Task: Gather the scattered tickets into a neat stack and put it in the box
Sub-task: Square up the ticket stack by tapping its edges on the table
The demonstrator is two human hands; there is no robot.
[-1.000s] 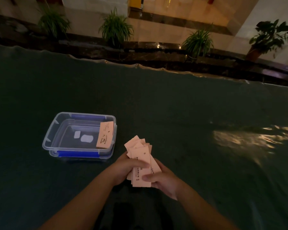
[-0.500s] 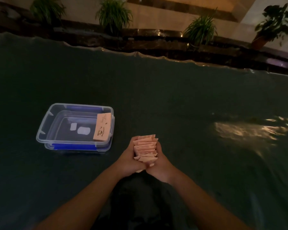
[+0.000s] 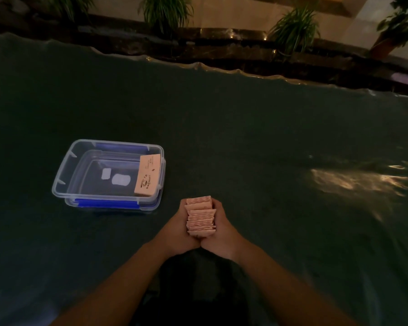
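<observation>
A stack of pale pink tickets (image 3: 201, 217) stands on edge on the dark green table cover, squeezed between my palms. My left hand (image 3: 178, 234) presses its left side and my right hand (image 3: 224, 234) presses its right side, with my wrists touching below it. The ticket edges are nearly even. To the upper left sits a clear plastic box (image 3: 64, 177) with blue clips. One ticket (image 3: 147, 175) with a printed cup logo leans against the box's right inner wall.
The dark green cover (image 3: 269, 149) spreads wide around my hands. Its far edge runs along a dark stone ledge with potted plants (image 3: 295, 29). A bright reflection (image 3: 353, 180) lies on the cover to the right.
The tickets went from a loose fan held flat in my hands to an upright bundle pressed between both palms, and the edges are now more even.
</observation>
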